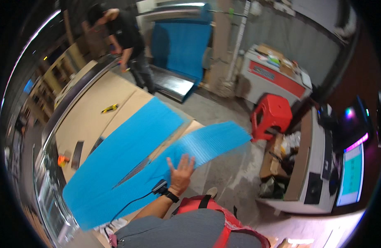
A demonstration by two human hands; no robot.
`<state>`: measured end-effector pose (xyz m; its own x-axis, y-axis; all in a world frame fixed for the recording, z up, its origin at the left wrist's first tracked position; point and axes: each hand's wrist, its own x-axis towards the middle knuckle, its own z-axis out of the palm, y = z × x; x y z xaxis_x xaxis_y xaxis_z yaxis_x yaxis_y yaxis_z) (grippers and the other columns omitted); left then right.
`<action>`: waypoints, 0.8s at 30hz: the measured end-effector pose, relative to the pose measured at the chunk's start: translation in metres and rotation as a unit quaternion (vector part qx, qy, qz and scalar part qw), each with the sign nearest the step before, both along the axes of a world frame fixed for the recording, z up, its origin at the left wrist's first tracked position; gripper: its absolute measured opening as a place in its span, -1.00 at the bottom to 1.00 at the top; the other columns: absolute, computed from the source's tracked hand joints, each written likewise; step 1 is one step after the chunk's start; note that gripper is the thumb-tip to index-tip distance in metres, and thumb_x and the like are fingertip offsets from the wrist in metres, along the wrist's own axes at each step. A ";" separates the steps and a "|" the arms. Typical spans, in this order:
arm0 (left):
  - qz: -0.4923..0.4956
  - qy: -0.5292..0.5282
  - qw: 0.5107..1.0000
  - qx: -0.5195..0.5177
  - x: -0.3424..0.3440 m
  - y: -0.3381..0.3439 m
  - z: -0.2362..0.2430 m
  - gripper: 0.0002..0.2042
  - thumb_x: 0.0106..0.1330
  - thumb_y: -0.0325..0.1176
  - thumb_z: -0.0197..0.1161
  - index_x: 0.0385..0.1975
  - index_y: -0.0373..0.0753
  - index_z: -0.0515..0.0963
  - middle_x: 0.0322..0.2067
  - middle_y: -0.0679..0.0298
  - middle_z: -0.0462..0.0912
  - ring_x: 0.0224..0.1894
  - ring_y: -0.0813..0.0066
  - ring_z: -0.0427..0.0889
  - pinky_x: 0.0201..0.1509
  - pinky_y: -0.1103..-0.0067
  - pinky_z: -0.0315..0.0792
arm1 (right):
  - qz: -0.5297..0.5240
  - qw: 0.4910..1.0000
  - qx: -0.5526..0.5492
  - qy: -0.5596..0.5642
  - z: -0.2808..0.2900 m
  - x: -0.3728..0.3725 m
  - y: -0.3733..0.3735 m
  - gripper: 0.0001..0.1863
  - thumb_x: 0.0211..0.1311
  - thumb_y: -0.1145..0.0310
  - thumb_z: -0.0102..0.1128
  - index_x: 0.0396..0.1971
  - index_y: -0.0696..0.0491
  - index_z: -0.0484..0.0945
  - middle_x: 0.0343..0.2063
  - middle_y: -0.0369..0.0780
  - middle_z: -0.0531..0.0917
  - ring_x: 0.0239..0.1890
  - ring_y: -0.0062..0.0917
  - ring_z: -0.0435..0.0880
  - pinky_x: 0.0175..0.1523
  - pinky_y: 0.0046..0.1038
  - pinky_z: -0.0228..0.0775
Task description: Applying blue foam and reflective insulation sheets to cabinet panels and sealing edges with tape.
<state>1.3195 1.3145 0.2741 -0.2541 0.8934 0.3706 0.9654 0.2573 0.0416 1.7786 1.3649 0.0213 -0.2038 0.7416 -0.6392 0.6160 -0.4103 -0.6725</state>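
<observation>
My left hand [181,173] lies with its fingers spread on a blue ribbed sheet [120,149]. A dark band circles the wrist, and a black connector [160,187] with a thin cable sits beside it. A long gap splits the sheet, with a silvery grey surface [134,171] showing in it. The strip [217,142] on the right of the gap reaches past the table edge, and its far end is smeared by motion. My right hand is out of view.
On the cardboard-covered table [87,124] lie a yellow-black cutter [110,108], a dark flat strip [77,154] and an orange object [63,160]. A co-worker [130,41] stands at the far end. A red stool [272,115] and a computer desk [308,165] are on the right.
</observation>
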 end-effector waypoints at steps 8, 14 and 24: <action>0.096 0.070 0.978 0.173 -0.061 0.066 0.095 -0.37 0.20 -0.69 -0.02 0.36 -0.24 0.25 0.32 0.04 0.35 0.41 0.21 0.27 0.46 -0.16 -0.34 | -0.143 0.989 -0.013 -0.029 0.010 0.021 -0.031 -0.73 0.36 0.26 0.07 -0.27 0.13 0.67 -0.48 -0.24 0.69 -0.45 -0.47 0.67 -0.37 -0.43 0.49; 0.151 0.014 0.987 -0.043 -0.068 0.120 0.054 -0.35 0.31 -0.57 0.00 0.44 -0.13 0.10 0.43 0.13 0.16 0.49 0.25 0.09 0.45 -0.13 -0.41 | -0.150 0.974 0.144 -0.085 0.007 0.013 -0.021 -0.71 0.35 0.25 0.05 -0.28 0.14 0.67 -0.40 -0.15 0.73 -0.34 -0.41 0.73 -0.21 -0.40 0.54; 0.304 -0.039 0.908 -0.285 -0.044 0.180 -0.006 -0.33 0.39 -0.03 0.18 0.41 -0.18 0.17 0.48 -0.02 -0.10 0.47 -0.02 0.04 0.23 -0.36 -0.06 | -0.336 0.920 0.186 0.077 0.111 0.058 0.110 -0.78 0.39 0.46 -0.03 -0.13 0.15 0.60 -0.45 -0.16 0.70 -0.34 -0.47 0.73 -0.21 -0.45 0.53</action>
